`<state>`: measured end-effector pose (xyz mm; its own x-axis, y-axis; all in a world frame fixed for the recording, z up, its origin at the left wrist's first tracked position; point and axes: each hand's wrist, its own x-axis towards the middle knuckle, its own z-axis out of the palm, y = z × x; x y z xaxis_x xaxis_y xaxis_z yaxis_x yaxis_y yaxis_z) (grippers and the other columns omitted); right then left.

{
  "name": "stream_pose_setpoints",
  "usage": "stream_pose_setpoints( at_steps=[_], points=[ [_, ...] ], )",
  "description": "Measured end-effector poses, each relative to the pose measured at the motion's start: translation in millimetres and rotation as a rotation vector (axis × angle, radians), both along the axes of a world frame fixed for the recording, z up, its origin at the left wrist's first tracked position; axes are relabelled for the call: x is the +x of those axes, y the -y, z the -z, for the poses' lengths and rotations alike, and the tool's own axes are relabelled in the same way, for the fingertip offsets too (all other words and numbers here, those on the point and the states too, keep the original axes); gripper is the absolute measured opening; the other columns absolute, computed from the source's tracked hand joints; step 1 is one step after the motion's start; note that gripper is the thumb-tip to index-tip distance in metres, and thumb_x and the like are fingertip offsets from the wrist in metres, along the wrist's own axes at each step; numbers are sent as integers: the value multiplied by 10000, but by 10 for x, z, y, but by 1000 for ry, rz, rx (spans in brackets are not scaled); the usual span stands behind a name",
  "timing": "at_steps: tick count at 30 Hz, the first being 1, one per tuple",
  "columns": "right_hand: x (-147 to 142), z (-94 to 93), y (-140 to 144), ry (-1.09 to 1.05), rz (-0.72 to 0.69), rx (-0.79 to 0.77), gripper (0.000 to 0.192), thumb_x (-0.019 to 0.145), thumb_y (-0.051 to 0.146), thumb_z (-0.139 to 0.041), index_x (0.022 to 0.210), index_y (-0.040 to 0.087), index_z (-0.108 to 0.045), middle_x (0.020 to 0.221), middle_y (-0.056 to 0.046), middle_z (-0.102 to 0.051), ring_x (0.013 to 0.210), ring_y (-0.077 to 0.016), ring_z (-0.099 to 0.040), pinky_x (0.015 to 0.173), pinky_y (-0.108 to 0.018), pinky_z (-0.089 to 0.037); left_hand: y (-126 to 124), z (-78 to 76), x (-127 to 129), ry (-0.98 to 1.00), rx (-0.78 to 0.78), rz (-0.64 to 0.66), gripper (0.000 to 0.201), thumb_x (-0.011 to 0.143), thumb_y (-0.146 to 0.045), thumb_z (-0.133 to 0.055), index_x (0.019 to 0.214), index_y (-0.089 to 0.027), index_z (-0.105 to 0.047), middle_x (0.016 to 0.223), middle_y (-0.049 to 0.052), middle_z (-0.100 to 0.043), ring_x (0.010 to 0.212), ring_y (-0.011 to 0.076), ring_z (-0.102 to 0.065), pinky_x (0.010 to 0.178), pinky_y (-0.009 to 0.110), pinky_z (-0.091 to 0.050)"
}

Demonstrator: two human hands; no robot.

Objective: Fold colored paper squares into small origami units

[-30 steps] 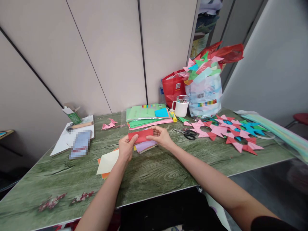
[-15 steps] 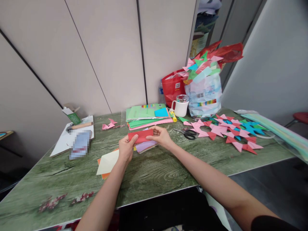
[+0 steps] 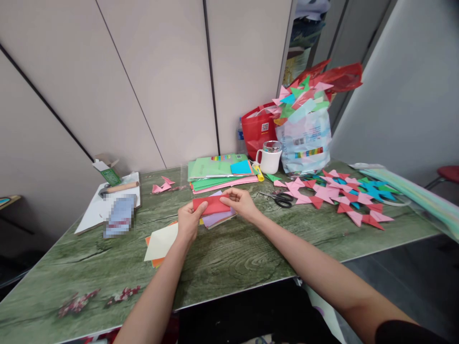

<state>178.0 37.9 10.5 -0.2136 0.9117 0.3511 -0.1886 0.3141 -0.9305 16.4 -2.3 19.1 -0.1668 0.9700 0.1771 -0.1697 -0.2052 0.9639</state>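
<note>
Red folded paper strip [image 3: 212,204] is held between both hands, just above the green wood-grain tabletop [image 3: 229,258]. Left hand [image 3: 189,221] pinches the strip's left end, thumb on top; right hand [image 3: 241,202] grips the right end, fingers curled over the upper edge.

Change against the views of a second and half a second ago: very small. The strip sits a touch lower and flatter, and the right thumb has slid inward along the top face (reads as pressing a crease rather than a new fold, my judgement). Both grips are unchanged in kind, so the fold appears to be in the flattening stage.

Directly beneath the strip: a lilac paper sheet [image 3: 218,218] on a small stack. Left of the strip: a cream paper sheet [image 3: 161,241]. Right of the strip: black-handled scissors [image 3: 281,199], then a spread of pink, red and blue folded paper stars [image 3: 340,196]. Behind the strip: a stack of green and pink paper sheets [image 3: 218,173] and a white mug [image 3: 269,160].
</note>
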Motion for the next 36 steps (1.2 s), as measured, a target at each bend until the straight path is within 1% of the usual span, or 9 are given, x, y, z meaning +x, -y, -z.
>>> stream_pose_setpoints(
  at_steps=[5,8,13,16,19,22,26,32,36],
  points=[
    [16,-59,53,126,-29,92,191,666,339,-654,730,160,-631,727,-15,-641,673,-133,-571,659,-264,-443,20,3,15,-95,-21,43,244,547,-295,-750,701,-111,-701,649,32,-693,554,132,-579,560,239,-457],
    [21,-65,66,195,-40,137,191,669,349,-650,705,161,-641,705,-12,-645,652,-138,-567,648,-268,-442,25,21,23,-133,-35,58,222,563,-285,-741,695,-110,-707,635,28,-689,534,121,-569,546,223,-450],
    [17,-44,57,231,-14,141,199,686,357,-632,671,158,-636,658,-4,-631,609,-131,-547,605,-257,-433,21,37,34,-139,-51,66,242,554,-299,-745,700,-110,-707,639,36,-691,543,136,-589,543,233,-469],
    [15,-46,50,194,8,139,195,687,354,-630,667,160,-630,668,-4,-630,623,-132,-550,628,-260,-434,35,21,60,-110,-58,69,298,554,-332,-742,751,-112,-700,682,44,-701,590,161,-622,587,273,-505],
    [17,-54,38,108,46,88,197,674,359,-639,683,163,-626,682,-4,-633,629,-134,-554,643,-268,-438,66,-3,99,-32,-125,99,359,524,-348,-758,787,-112,-690,669,56,-704,602,203,-652,628,346,-534],
    [18,-59,28,27,70,24,207,649,362,-659,689,162,-624,685,-3,-633,623,-130,-553,645,-270,-439,95,-3,135,15,-176,171,338,515,-334,-768,753,-106,-692,675,86,-710,633,240,-669,668,379,-537],
    [8,-54,34,1,60,-3,218,634,364,-671,689,158,-626,683,-3,-632,624,-126,-551,652,-271,-437,102,32,157,14,-179,250,302,556,-332,-750,738,-98,-693,686,105,-712,665,258,-675,692,390,-532],
    [-24,-43,40,-31,84,-43,247,596,391,-691,653,164,-611,656,-2,-629,601,-126,-547,635,-276,-447,102,27,169,0,-184,204,262,531,-349,-759,590,-117,-656,575,83,-692,603,261,-670,635,391,-534],
    [-22,-37,34,-20,80,-26,258,597,408,-687,657,170,-608,658,-1,-630,596,-123,-545,624,-272,-454,108,18,171,-2,-177,204,271,509,-348,-770,550,-112,-646,549,82,-683,574,254,-666,631,380,-529]
  ],
)
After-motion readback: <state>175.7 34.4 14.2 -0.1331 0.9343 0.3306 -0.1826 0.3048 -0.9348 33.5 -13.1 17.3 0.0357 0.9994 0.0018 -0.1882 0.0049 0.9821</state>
